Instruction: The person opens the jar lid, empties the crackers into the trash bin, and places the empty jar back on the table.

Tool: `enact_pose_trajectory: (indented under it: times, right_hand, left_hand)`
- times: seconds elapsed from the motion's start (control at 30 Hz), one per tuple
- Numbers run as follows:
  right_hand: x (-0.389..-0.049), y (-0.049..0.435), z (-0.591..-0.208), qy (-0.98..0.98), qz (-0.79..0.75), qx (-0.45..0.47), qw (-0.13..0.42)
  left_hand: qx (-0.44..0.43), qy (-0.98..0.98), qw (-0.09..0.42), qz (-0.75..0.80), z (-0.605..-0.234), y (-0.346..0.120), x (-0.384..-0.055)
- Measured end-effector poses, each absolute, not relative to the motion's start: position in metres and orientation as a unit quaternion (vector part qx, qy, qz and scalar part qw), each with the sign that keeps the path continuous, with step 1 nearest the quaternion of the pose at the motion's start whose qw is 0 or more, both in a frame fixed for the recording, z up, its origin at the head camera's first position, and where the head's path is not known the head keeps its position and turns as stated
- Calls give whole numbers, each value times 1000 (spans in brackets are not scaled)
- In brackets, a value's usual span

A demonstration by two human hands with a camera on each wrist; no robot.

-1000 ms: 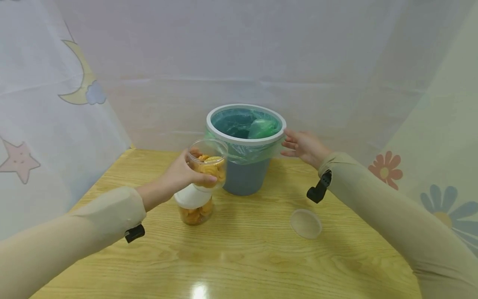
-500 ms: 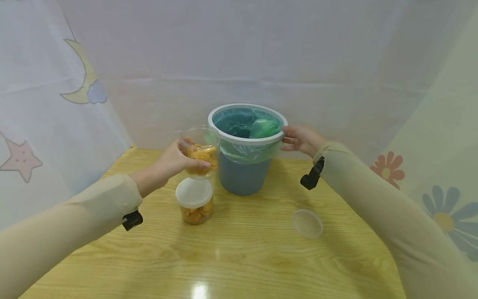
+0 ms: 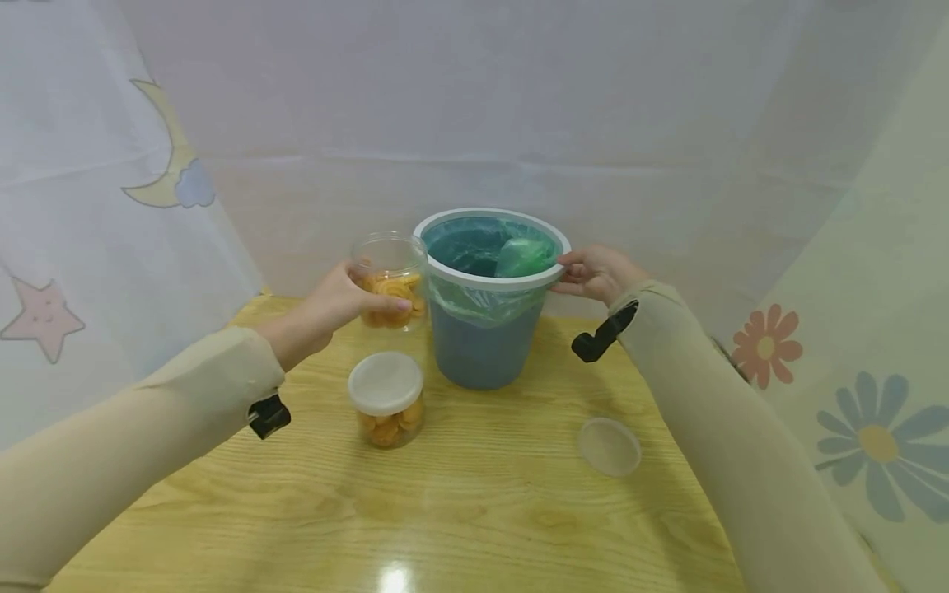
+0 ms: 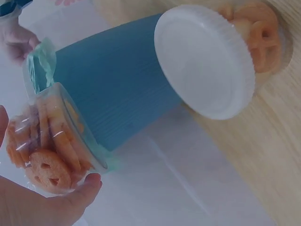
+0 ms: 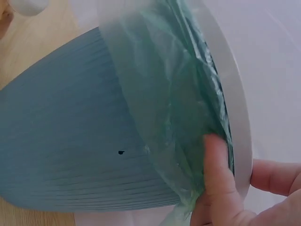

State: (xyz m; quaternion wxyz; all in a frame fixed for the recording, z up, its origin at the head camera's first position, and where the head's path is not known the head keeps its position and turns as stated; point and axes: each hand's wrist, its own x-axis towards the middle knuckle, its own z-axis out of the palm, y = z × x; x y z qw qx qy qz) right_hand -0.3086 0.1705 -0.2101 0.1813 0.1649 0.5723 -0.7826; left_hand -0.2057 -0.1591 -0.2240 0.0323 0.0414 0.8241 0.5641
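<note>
1. Head view: from my end I see the left hand (image 3: 348,303) clamped on an open clear jar (image 3: 391,284) of orange biscuits (image 3: 404,288), held roughly upright above the surface (image 3: 474,511), toward its far edge and at the left side of the blue bin (image 3: 482,346). The right hand (image 3: 602,276) pinches the bin's white rim (image 3: 480,282) on the right; a green liner (image 3: 482,305) folds over it. A lidded jar (image 3: 386,420) stands at the bin's front left, and a loose lid (image 3: 610,446) lies nearer the surface's right edge.
2. Left wrist view: my left grip spans the jar's width, thumb near the mouth; most other fingers are out of sight. Whether jar and bin touch, I cannot tell.
3. Right wrist view: thumb and finger close nearly together, with only rim and liner between. I judge the step as steadying the bin while the jar waits beside it; the next move calls for a firm right pinch and bringing the jar over the opening before tilting.
</note>
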Motion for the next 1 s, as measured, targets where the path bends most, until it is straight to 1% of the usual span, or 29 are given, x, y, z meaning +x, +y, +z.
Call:
enact_pose_trajectory:
  times: [0.4, 0.6, 0.87, 1.0]
  right_hand:
    - [-314, 165, -210, 552, -794, 191, 170]
    - [-313, 164, -209, 549, -796, 198, 161]
    - [-313, 160, -212, 506, -821, 197, 175]
    - [-313, 158, -214, 485, -832, 202, 177]
  left_hand:
    - [37, 834, 6, 551, -210, -167, -223]
    - [45, 831, -19, 554, -207, -167, -233]
    - [53, 869, -48, 490, -196, -172, -245]
    - [59, 897, -61, 433, -189, -172, -250]
